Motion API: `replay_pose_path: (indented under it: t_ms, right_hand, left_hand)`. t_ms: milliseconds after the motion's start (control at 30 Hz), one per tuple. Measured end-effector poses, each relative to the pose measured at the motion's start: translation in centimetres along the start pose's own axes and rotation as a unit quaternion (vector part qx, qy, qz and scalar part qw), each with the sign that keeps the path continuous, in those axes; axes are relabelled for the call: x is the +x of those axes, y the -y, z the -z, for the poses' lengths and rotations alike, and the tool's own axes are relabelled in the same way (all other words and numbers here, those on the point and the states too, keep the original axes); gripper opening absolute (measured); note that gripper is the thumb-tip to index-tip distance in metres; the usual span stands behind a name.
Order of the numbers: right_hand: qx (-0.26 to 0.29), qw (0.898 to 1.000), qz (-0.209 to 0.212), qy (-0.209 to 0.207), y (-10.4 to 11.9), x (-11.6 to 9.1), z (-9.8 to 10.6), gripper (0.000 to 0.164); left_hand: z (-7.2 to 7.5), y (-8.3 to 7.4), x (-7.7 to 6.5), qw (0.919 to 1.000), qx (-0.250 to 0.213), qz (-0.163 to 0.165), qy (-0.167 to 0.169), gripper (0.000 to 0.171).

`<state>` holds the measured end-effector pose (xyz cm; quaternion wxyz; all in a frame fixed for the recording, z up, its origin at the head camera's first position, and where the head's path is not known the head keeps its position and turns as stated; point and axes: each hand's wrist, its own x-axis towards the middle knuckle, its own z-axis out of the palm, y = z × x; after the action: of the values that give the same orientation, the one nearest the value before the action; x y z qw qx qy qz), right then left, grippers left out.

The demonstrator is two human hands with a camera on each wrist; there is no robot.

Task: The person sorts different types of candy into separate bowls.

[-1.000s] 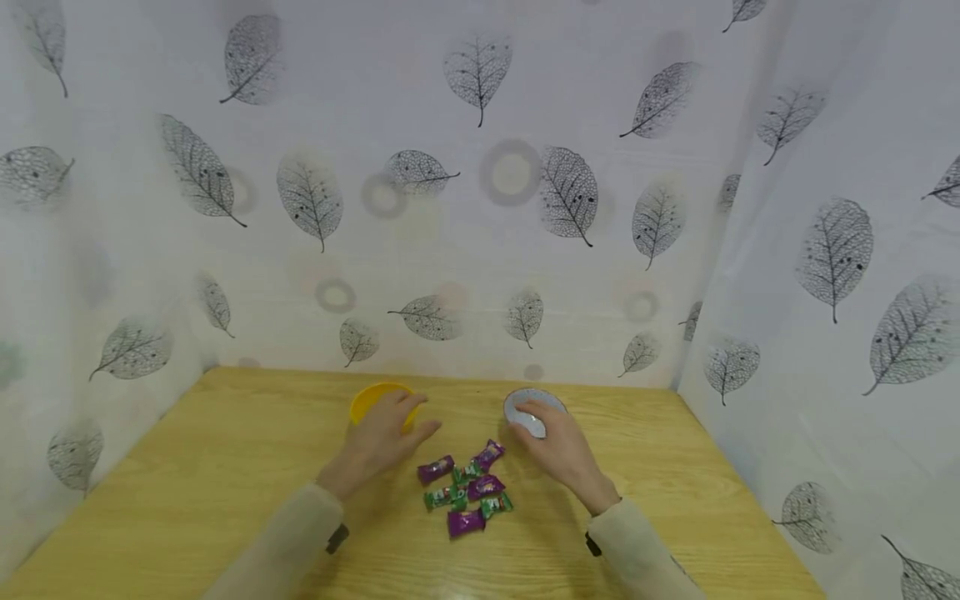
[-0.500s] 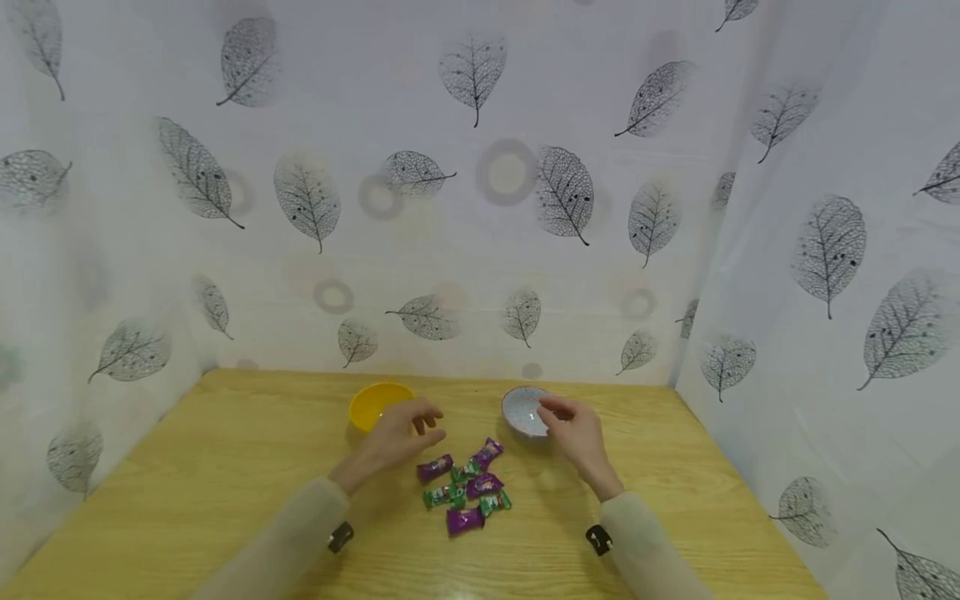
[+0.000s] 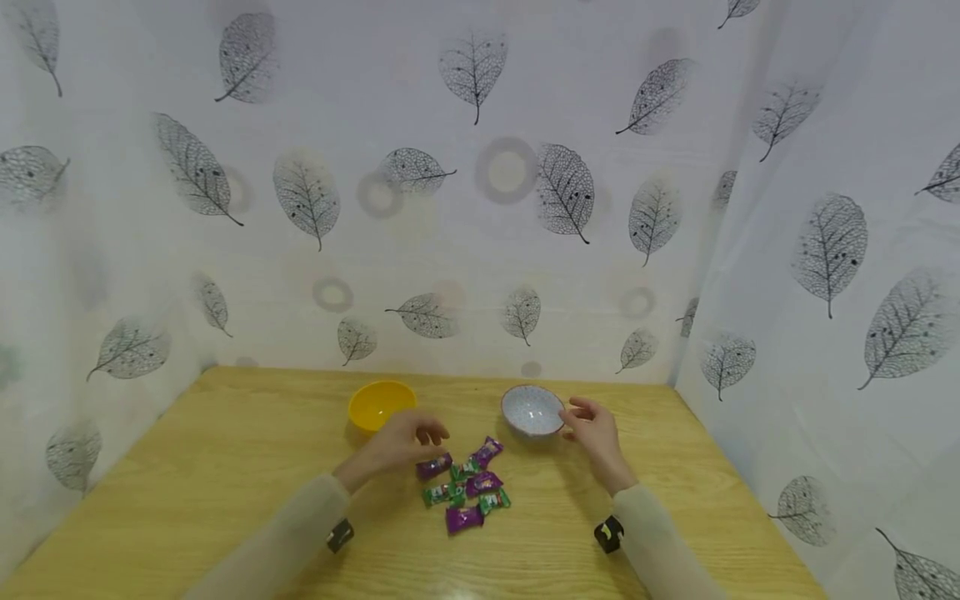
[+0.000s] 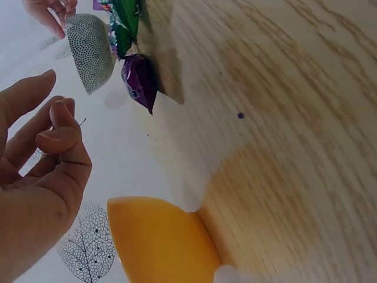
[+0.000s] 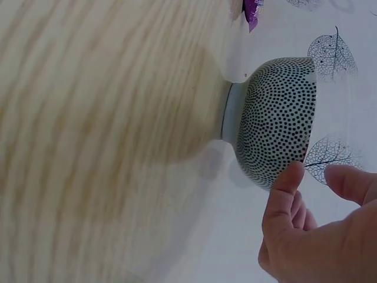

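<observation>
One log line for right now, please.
left hand: empty, near candies; right hand: beside speckled bowl, contact unclear; yellow bowl: upright

On the table, a left bowl and right bowl stand apart near the back edge, before a curtain; candies (some overlapping) lie nearer, between left hand and right hand

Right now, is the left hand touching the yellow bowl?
Apart: the left wrist view shows leaf-patterned backdrop between the left hand and the yellow bowl.
</observation>
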<state>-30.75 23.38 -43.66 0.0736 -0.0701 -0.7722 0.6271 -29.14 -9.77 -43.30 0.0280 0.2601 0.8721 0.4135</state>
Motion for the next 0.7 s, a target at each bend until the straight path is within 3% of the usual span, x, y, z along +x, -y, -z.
replay_pose_path:
  t_ms: [200,400,700]
  right_hand:
    - [0.034,0.997,-0.059,0.032,-0.6,0.2,0.1,0.047]
    - [0.102,0.988,-0.091,0.066,-1.3,0.6,0.0,0.049]
    - [0.141,0.980,-0.112,0.081,-1.9,1.3,0.2,0.052]
  left_hand:
    - [-0.2,0.3,-0.4,0.9976,-0.022,0.057,0.032,0.020]
    - [-0.4,0.9,-0.8,0.9964,-0.009,0.069,0.047,0.019]
    - [-0.6,1.8,-1.0,0.9941,0.027,0.099,0.036,0.020]
